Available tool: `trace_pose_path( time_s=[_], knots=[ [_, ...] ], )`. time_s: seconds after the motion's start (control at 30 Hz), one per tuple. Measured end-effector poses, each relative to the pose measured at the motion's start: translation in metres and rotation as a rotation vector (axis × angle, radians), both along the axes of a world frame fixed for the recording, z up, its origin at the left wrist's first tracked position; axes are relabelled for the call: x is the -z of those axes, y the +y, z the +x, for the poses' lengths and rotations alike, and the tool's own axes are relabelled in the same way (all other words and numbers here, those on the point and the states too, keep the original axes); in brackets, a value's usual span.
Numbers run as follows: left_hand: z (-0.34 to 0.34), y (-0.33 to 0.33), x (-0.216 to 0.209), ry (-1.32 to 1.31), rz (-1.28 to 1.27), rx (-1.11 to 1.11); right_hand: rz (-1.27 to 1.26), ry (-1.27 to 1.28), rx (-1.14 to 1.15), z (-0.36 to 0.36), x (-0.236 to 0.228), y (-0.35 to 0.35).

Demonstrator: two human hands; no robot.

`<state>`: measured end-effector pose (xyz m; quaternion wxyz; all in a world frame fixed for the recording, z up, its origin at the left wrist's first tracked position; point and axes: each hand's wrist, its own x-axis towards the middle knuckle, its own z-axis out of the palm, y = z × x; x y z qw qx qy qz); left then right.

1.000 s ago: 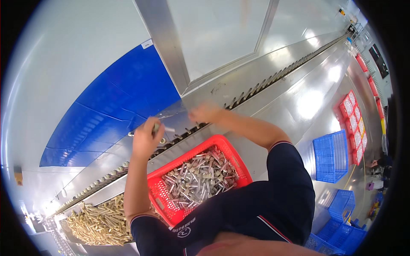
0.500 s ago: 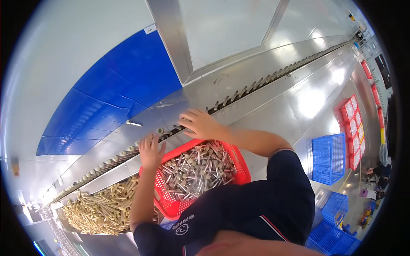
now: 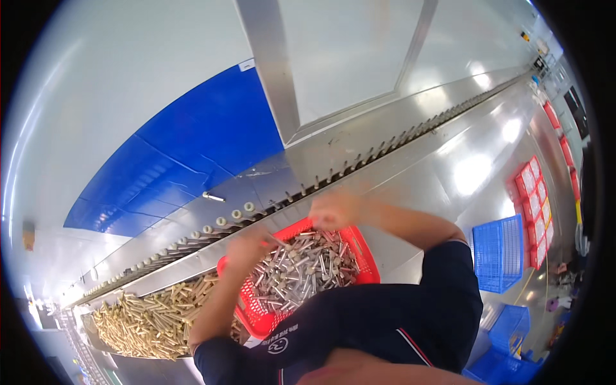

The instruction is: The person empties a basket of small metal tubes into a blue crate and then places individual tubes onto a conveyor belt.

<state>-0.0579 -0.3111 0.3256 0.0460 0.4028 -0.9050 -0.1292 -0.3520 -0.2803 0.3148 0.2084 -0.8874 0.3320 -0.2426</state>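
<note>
A red plastic basket (image 3: 366, 255) in front of me holds a heap of silvery metal tubes (image 3: 301, 266) with pale heads. My left hand (image 3: 249, 249) is over the basket's left rim, its fingers smeared by motion near the heap. Above the far right part of the basket is my right hand (image 3: 333, 210), also blurred, with its fingers pointing down toward the basket. Whether either hand holds a tube cannot be made out. Just beyond the hands runs a conveyor chain with bare upright pins (image 3: 330, 175). Left of them, pale-headed pieces (image 3: 221, 221) sit along the chain.
A metal tray of tan tubes (image 3: 154, 317) lies left of the basket. One loose metal tube (image 3: 213, 197) rests beyond the chain near a blue panel (image 3: 179, 151). Blue crates (image 3: 498, 253) and red trays of pale parts (image 3: 531, 212) stand at the right.
Both hands have drawn back from the chain toward the basket. More pale-headed pieces show along the chain near the middle. The whole view has shifted slightly.
</note>
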Motion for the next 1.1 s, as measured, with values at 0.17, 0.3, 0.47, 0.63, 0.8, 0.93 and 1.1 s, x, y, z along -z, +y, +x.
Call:
trace_pose_path(
  time_s=[0.17, 0.3, 0.47, 0.63, 0.8, 0.93, 1.1],
  knots=[
    [0.063, 0.036, 0.096, -0.2, 0.265, 0.136, 0.022, 0.265, -0.049, 0.06, 0.083, 0.049],
    [0.044, -0.041, 0.028, 0.047, -0.362, -0.067, -0.267, 0.106, 0.237, 0.1, 0.057, -0.027],
    [0.021, -0.102, 0.065, -0.012, -0.496, 0.203, -0.087, 0.418, 0.185, 0.112, 0.041, -0.11],
    [0.036, -0.07, 0.003, 0.401, -0.183, -0.202, -0.062, -0.125, 0.405, 0.058, -0.035, -0.082],
    [0.038, 0.021, -0.002, 0.016, -0.203, 0.107, -0.021, 0.291, -0.031, 0.057, 0.064, 0.015],
    [0.081, -0.033, 0.037, -0.098, -0.513, -0.196, -0.248, 0.281, 0.134, 0.1, 0.034, -0.048],
    [0.091, -0.093, 0.069, -0.072, -0.268, -0.113, -0.043, 0.246, 0.102, 0.17, 0.041, -0.125]
  ],
)
